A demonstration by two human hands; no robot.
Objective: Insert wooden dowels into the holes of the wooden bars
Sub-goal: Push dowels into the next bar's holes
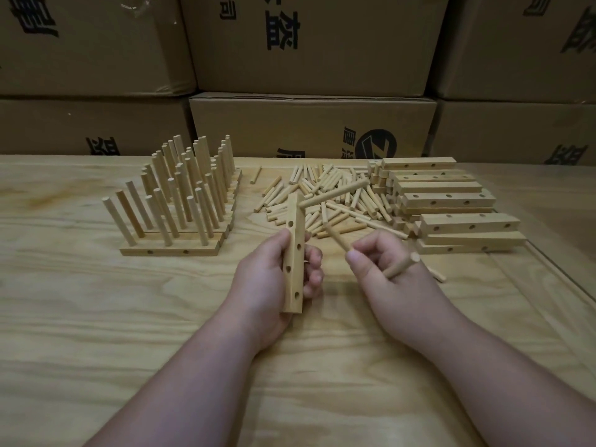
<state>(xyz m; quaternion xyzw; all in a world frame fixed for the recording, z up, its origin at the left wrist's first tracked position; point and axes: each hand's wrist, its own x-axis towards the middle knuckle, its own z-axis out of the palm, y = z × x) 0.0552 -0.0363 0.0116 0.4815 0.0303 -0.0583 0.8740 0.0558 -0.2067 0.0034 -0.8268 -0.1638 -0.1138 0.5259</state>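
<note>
My left hand (pixel 274 279) grips a wooden bar (pixel 295 253) held upright above the table, its row of holes facing me. One dowel (pixel 333 193) sticks out sideways to the right from the bar's top. My right hand (pixel 383 262) holds two dowels: one (pixel 337 237) pinched between thumb and fingers, pointing up-left toward the bar, and another (pixel 401 267) tucked in the palm, pointing right. A loose heap of dowels (pixel 325 198) lies behind my hands.
Finished bars with standing dowels (pixel 180 195) sit in rows at the left. A stack of bare bars (pixel 448 201) lies at the right. Cardboard boxes (pixel 309 124) wall off the back of the wooden table (pixel 161 317).
</note>
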